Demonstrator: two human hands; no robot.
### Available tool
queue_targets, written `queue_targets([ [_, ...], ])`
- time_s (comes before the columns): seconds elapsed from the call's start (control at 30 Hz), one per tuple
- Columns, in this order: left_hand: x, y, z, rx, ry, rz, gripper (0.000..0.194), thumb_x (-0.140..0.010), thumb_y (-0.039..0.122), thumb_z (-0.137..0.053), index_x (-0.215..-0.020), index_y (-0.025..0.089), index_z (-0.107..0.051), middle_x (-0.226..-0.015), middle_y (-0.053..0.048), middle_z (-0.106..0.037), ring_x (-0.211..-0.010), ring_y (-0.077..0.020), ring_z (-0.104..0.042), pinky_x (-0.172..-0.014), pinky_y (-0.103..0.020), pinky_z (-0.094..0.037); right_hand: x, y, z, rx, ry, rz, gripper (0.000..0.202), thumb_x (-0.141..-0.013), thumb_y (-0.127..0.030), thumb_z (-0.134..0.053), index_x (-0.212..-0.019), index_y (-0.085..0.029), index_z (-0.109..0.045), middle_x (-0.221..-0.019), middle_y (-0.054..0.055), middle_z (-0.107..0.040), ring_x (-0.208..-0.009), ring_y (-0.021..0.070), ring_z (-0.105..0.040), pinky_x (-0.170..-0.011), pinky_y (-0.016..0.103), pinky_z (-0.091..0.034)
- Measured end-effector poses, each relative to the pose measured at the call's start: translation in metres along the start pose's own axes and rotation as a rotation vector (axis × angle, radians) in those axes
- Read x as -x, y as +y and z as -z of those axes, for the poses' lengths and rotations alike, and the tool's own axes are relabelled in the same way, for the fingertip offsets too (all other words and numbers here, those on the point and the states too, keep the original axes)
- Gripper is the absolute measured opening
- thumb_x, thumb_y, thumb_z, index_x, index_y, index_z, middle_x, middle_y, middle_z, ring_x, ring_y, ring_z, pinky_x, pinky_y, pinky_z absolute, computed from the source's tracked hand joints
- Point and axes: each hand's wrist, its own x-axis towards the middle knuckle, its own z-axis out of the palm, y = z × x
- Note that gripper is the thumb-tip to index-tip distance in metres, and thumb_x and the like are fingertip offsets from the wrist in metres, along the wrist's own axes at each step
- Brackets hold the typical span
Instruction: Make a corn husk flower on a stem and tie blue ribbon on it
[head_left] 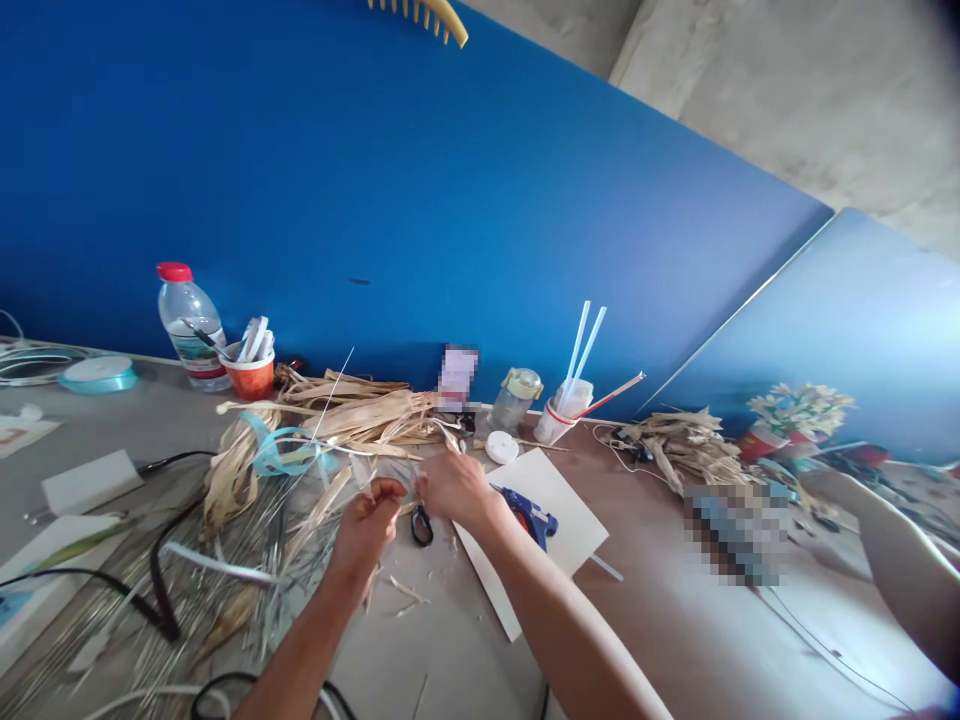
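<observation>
Dried husks [386, 415] piled along the foot of the blue panel [337, 180], just beyond both hands. Left hand [371, 525]: narrow, fingers curled in; can't tell if anything is pinched. Right hand [461, 490]: just beside it, back of hand to camera, fingertips near the close edge of the pile; grip hidden, can't tell if it holds anything. Black loop handle [421, 525] on the table [457, 670] between the hands, husk scraps [409, 590] nearer the camera. Blue glue gun [529, 515] on white board [576, 515], right of the right hand. Round white lid [502, 447] beyond the board, clear jar [516, 405] behind it, cup with straws [553, 428] beside that. Left side: light-blue ribbon loop [289, 452], spread of thin wires [259, 535], red-capped bottle [191, 335]. Far right: another person's hand [829, 490], near white flowers [802, 408]
</observation>
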Motion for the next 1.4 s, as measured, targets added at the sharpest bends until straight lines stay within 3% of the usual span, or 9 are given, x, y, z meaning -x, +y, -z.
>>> queue_targets([
  [0.1, -0.002, -0.001, 0.001, 0.007, 0.044, -0.054, 0.015, -0.060, 0.029, -0.059, -0.070, 0.020, -0.053, -0.043, 0.010, -0.036, -0.038, -0.0066, -0.027, -0.042, -0.021, -0.019, -0.028, -0.007, -0.007, 0.013, 0.098, 0.111, 0.029, -0.086, -0.023, -0.045, -0.104, -0.019, -0.068, -0.109, 0.012, -0.069, -0.093, 0.0233, -0.066, -0.073, 0.031, -0.048],
  [0.33, 0.000, 0.004, 0.002, 0.081, 0.087, -0.067, 0.017, -0.063, 0.033, -0.060, -0.071, 0.020, -0.052, -0.048, 0.009, -0.039, -0.039, -0.0067, -0.032, -0.041, -0.021, -0.022, -0.080, -0.034, -0.035, 0.060, 0.179, 0.216, 0.029, -0.082, -0.020, -0.051, -0.106, -0.010, -0.066, -0.117, 0.018, -0.062, -0.112, 0.0290, -0.055, -0.092, 0.039, -0.042],
  [0.53, 0.000, 0.005, 0.001, 0.115, 0.108, -0.067, 0.017, -0.063, 0.032, -0.060, -0.070, 0.020, -0.050, -0.046, 0.009, -0.041, -0.039, -0.0068, -0.031, -0.042, -0.021, -0.023, -0.093, -0.033, -0.019, 0.004, 0.255, 0.163, 0.026, -0.084, -0.021, -0.048, -0.103, -0.014, -0.064, -0.104, 0.014, -0.067, -0.094, 0.0243, -0.063, -0.079, 0.034, -0.046],
  [0.6, 0.000, 0.006, 0.001, 0.123, 0.101, -0.071, 0.017, -0.064, 0.032, -0.060, -0.071, 0.020, -0.050, -0.046, 0.009, -0.041, -0.039, -0.0067, -0.031, -0.041, -0.020, -0.023, -0.089, -0.024, -0.006, -0.120, 0.372, 0.052, 0.026, -0.087, -0.021, -0.042, -0.102, -0.015, -0.062, -0.103, 0.012, -0.066, -0.088, 0.0212, -0.063, -0.073, 0.030, -0.047],
  [0.7, -0.002, 0.006, 0.000, 0.138, 0.085, -0.052, 0.018, -0.062, 0.033, -0.060, -0.070, 0.020, -0.050, -0.045, 0.009, -0.041, -0.037, -0.0055, -0.028, -0.040, -0.020, -0.021, -0.069, -0.008, 0.005, -0.845, 0.597, -0.163, 0.011, -0.078, -0.022, -0.048, -0.075, -0.019, -0.058, -0.069, 0.001, -0.064, -0.064, 0.0140, -0.057, -0.056, 0.022, -0.042],
  [0.77, -0.003, 0.004, 0.000, 0.136, 0.059, -0.016, 0.020, -0.061, 0.034, -0.062, -0.068, 0.021, -0.049, -0.045, 0.010, -0.042, -0.035, -0.0047, -0.025, -0.040, -0.019, -0.018, -0.046, 0.000, 0.002, -1.433, 0.489, -0.132, 0.008, -0.071, -0.024, -0.050, -0.064, -0.020, -0.049, -0.047, -0.006, -0.050, -0.044, 0.0103, -0.045, -0.043, 0.019, -0.034],
  [1.03, -0.002, -0.007, -0.001, 0.093, -0.003, 0.003, 0.026, -0.061, 0.041, -0.071, -0.072, 0.021, -0.058, -0.051, 0.007, -0.050, -0.040, -0.0074, -0.032, -0.041, -0.022, -0.020, 0.030, 0.007, -0.044, -1.989, 0.439, -0.255, 0.014, -0.058, -0.019, -0.055, -0.068, -0.021, -0.044, -0.043, -0.011, -0.042, -0.032, 0.0051, -0.035, -0.034, 0.016, -0.023],
  [1.23, 0.006, 0.005, -0.005, 0.170, 0.060, -0.036, 0.039, -0.053, 0.040, -0.082, -0.081, 0.023, -0.060, -0.054, 0.008, -0.052, -0.043, -0.0093, -0.038, -0.043, -0.023, -0.028, 0.035, 0.000, -0.059, -2.128, 0.371, -0.282, 0.020, -0.058, -0.022, -0.063, -0.069, -0.019, -0.046, -0.049, -0.008, -0.048, -0.037, 0.0062, -0.040, -0.038, 0.018, -0.030],
  [1.4, 0.003, 0.013, 0.001, 0.212, 0.081, -0.029, 0.039, -0.051, 0.040, -0.084, -0.073, 0.021, -0.057, -0.051, 0.010, -0.045, -0.042, -0.0069, -0.033, -0.042, -0.022, -0.029, 0.044, 0.008, -0.056, -1.734, 0.540, -0.203, 0.015, -0.065, -0.020, -0.064, -0.078, -0.018, -0.056, -0.056, -0.007, -0.051, -0.048, 0.0081, -0.044, -0.047, 0.019, -0.034],
])
